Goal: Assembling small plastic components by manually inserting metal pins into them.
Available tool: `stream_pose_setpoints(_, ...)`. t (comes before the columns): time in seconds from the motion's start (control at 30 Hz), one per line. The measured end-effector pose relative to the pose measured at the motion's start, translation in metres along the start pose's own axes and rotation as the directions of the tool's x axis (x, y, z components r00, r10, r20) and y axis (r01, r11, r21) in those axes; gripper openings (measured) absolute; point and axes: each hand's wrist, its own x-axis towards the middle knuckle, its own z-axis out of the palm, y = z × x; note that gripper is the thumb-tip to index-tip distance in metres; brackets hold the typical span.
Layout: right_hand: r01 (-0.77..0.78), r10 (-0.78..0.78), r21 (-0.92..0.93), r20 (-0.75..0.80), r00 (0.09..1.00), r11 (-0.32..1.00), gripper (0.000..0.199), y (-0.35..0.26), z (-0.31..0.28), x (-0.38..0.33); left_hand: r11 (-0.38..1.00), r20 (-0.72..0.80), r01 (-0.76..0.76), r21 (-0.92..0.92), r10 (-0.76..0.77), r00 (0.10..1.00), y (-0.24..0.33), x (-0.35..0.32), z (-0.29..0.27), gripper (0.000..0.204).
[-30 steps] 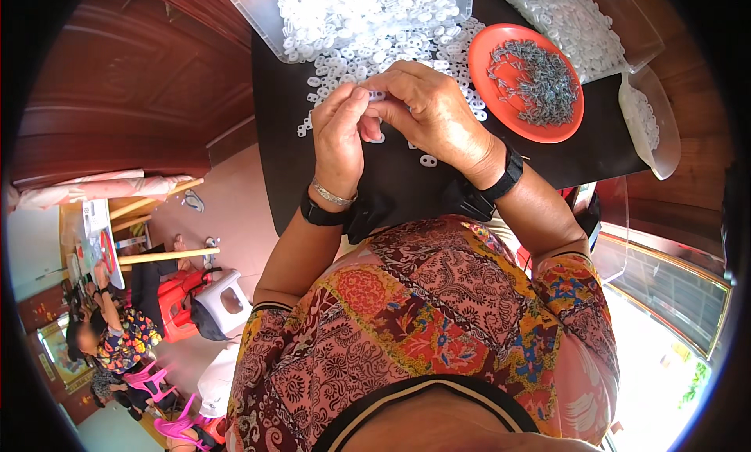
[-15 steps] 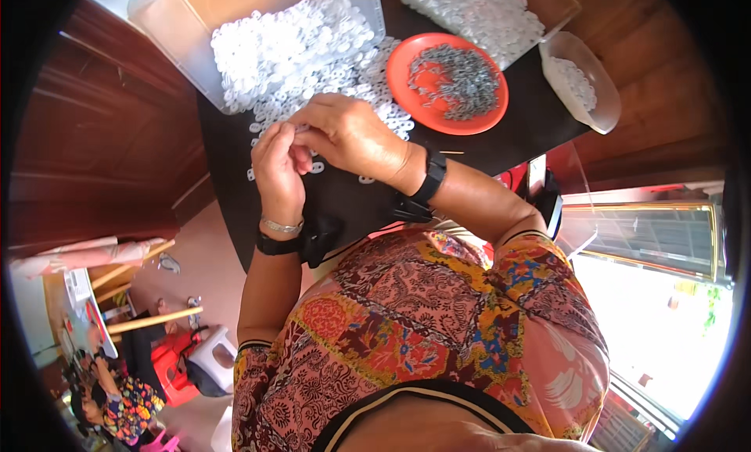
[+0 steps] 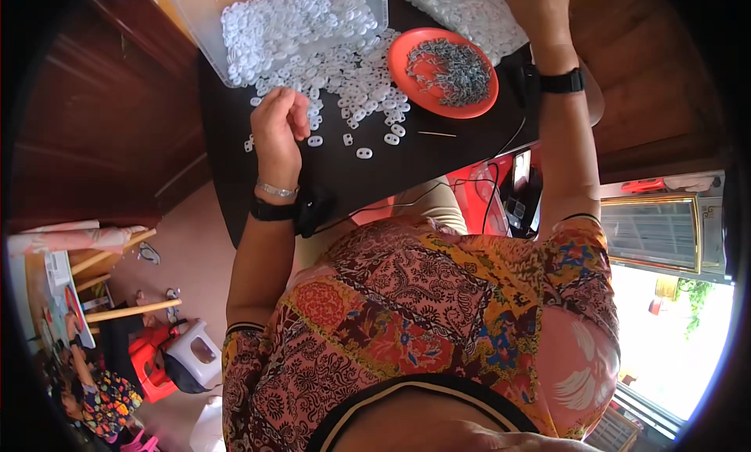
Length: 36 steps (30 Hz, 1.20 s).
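Observation:
My left hand point(image 3: 278, 122) rests on the black table point(image 3: 375, 170) with its fingers curled shut; nothing shows between them. It sits at the near edge of a spill of small white plastic pieces point(image 3: 352, 77). My right hand point(image 3: 538, 5) reaches far up to the picture's top edge, beside a second heap of white pieces point(image 3: 468, 10); its fingers are cut off by the rim. Between my hands stands an orange plate point(image 3: 407, 80) holding small grey metal parts point(image 3: 452, 67).
A clear plastic tub point(image 3: 205, 30) of white pieces lies at the table's far left. A thin pin point(image 3: 436, 134) lies near the plate. Black cables point(image 3: 438, 188) hang off the table's near edge. Red and white stools point(image 3: 168, 358) stand on the floor at lower left.
My hands, joined over the white pieces before, have parted. The right hand has swung up to the far heap; the left stays by the spill. The view has shifted.

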Motion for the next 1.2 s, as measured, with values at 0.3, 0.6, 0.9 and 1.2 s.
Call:
stream_pose_setpoints(0.3, -0.164, -0.133, 0.481, 0.524, 0.841, 0.861, 0.013, -0.026, 0.037, -0.078, 0.999, -0.04, 0.014, -0.033, -0.015, 0.999, -0.006, 0.001, -0.002, 0.026)
stream_pose_setpoints(0.6, -0.094, -0.253, 0.424, 0.689, 0.679, 0.901, 0.016, -0.029, 0.057, -0.106, 0.996, -0.047, 0.042, -0.079, -0.046, 0.998, -0.002, 0.002, -0.003, 0.026)
stream_pose_setpoints(0.9, 0.02, -0.595, 0.724, 0.55, 0.586, 0.689, 0.015, -0.119, 0.037, -0.122, 0.996, -0.058, 0.022, -0.085, -0.027, 0.998, -0.002, 0.003, -0.002, 0.026)
stream_pose_setpoints(1.2, 0.169, -0.695, 0.722, 0.533, 0.483, 0.671, 0.008, -0.133, 0.05, -0.127, 0.994, -0.049, 0.02, -0.109, -0.026, 0.998, -0.003, 0.003, -0.003, 0.027)
